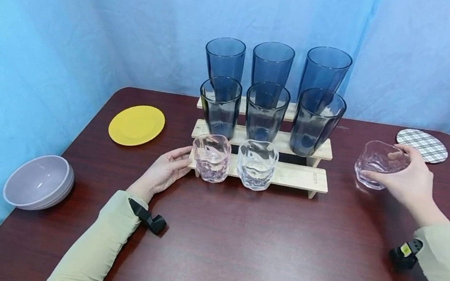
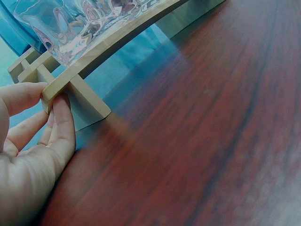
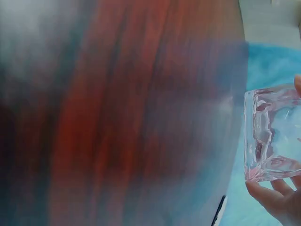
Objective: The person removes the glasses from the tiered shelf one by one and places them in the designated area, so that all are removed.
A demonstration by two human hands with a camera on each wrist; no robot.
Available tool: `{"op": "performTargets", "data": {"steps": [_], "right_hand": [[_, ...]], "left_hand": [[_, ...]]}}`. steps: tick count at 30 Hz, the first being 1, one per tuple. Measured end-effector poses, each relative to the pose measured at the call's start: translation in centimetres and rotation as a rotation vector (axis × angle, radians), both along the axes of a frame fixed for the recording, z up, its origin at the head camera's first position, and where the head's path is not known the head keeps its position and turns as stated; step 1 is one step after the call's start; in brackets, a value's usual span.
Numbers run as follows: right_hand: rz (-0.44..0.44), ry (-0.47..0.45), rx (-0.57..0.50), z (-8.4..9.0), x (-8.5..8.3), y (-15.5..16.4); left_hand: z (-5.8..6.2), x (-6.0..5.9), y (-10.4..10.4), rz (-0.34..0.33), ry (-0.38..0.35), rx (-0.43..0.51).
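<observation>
A three-step wooden rack (image 1: 300, 176) stands mid-table. Its two upper steps carry several tall dark blue tumblers (image 1: 265, 110). A pinkish short glass (image 1: 211, 157) and a clear short glass (image 1: 256, 164) sit on the lowest step. My left hand (image 1: 178, 162) lies on the table with straight fingers (image 2: 63, 122) touching the left end of that lowest step (image 2: 84, 101); the pinkish glass (image 2: 75, 23) is just above them. To the right of the rack, my right hand (image 1: 385, 162) grips another short pinkish glass (image 1: 372, 161) just above the table, fingertips (image 3: 277, 197) curled around the glass (image 3: 273, 134).
A yellow plate (image 1: 136, 125) lies left of the rack and a grey bowl (image 1: 39, 181) sits near the table's left edge. A plaid round coaster (image 1: 422, 145) lies at the back right. Blue cloth hangs behind and beside the dark wooden table (image 1: 254, 256).
</observation>
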State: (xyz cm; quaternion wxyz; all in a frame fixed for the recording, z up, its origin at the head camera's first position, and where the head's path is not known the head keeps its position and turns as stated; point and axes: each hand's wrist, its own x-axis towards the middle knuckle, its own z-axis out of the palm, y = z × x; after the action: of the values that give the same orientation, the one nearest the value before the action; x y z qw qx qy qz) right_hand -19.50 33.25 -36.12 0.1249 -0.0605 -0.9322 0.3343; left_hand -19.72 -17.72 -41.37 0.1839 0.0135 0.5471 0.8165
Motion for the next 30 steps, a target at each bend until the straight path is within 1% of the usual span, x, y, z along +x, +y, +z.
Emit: {"op": "performTargets", "data": {"steps": [8,12,18,22,27,30], "right_hand": [[-0.014,-0.030,0.012,-0.2,-1.4,0.8],[-0.038,-0.049,0.016,-0.3,-1.8,1.1],[-0.067,-0.101,-0.027,-0.7,-2.1,1.6],[-0.061,-0.129,-0.048,-0.7,-2.2,1.9],[-0.022,-0.136,-0.025,-0.7,-2.3,2.6],[-0.022,-0.147,-0.001,-0.8,-2.4,3.0]], "left_hand": [[0.0,0.1,-0.1,0.018,-0.009,-0.002],[0.0,0.0,-0.1,0.012,-0.006,-0.003],[0.1,0.0,0.0,0.009,-0.001,-0.004],[0.1,0.0,0.1,0.009,0.002,-0.014],[0.0,0.0,0.1,0.010,0.006,-0.019],[-0.1,-0.1,0.1,0.008,0.011,-0.016]]}}
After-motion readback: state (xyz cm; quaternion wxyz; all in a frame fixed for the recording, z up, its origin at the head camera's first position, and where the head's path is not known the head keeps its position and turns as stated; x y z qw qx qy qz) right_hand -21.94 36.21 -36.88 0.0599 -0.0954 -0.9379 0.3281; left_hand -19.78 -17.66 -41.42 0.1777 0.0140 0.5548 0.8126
